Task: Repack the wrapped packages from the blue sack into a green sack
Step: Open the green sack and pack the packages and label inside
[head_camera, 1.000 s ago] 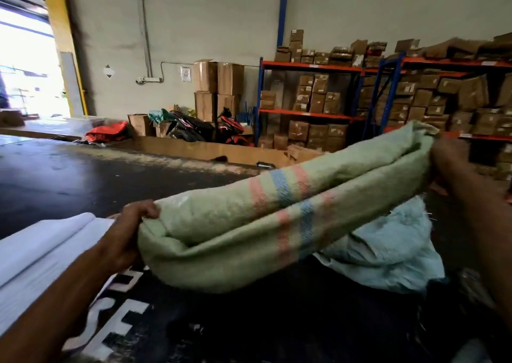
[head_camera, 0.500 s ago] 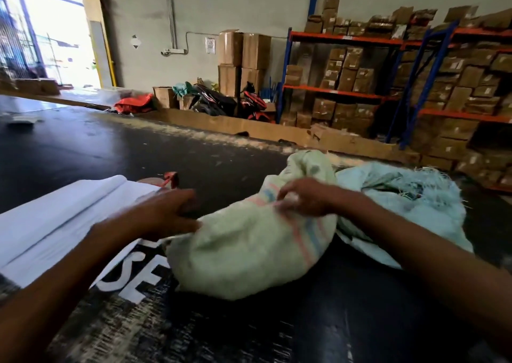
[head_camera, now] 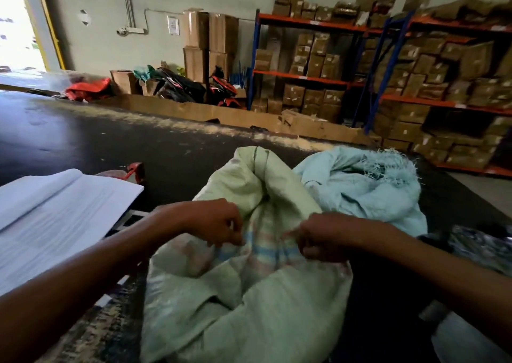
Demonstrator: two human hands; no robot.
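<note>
Early stage, I judge: both the left hand [head_camera: 213, 222] and right hand [head_camera: 322, 236] pinch the limp green sack [head_camera: 249, 307], seemingly empty, blue sack [head_camera: 360, 188] just behind, no packages visible.

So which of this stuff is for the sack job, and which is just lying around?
For the job:
green sack, pinched by left hand and right hand
blue sack

Just lying about:
white sheets
cardboard boxes
shelves
red bag
</note>
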